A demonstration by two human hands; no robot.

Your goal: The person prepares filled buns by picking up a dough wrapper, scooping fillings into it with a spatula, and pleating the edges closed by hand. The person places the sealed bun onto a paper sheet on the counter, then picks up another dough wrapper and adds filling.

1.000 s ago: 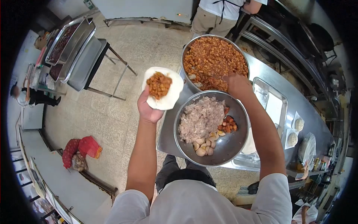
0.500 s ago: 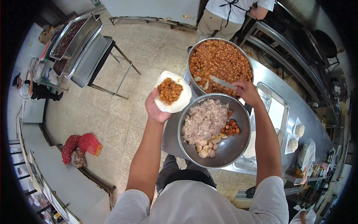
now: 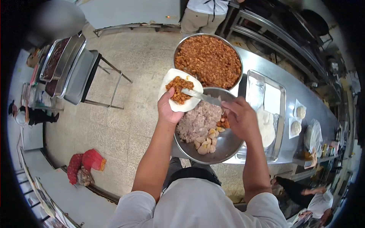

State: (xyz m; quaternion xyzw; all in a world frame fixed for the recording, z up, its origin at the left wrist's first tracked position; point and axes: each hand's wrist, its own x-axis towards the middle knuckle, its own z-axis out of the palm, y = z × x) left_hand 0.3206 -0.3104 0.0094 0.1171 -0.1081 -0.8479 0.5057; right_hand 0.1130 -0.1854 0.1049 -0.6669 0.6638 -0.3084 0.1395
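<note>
The left hand (image 3: pixel 170 110) holds a white dough round (image 3: pixel 185 106) from below, thumb folded over its edge, in the air by the left edge of the worktop (image 3: pixel 291 84). A heap of reddish-brown chopped filling (image 3: pixel 178 84) sits on the dough. The right hand (image 3: pixel 240 116) grips a flat metal spatula (image 3: pixel 201 96), whose blade crosses above the near bowl with its tip at the filling.

The near bowl (image 3: pixel 232 146) stands at the worktop's near left corner. It carries a pale minced mixture (image 3: pixel 199 119), pale yellowish pieces (image 3: pixel 207 141) towards its near side and a few reddish chunks (image 3: pixel 223 122), partly hidden by the right hand. Just beyond it, along the worktop's left edge, the far bowl (image 3: pixel 241 62) is filled with a reddish-brown chopped mix (image 3: pixel 207 57).

To the right of the 2 bowls, a metal tray (image 3: pixel 282 110) reaches close to the worktop's near edge, with a pale rounded mass (image 3: pixel 266 131) inside. Nearer the worktop's right end, 2 pale buns (image 3: pixel 295 128) rest on separate white squares, beside a clear plastic bag (image 3: pixel 313 138).
</note>
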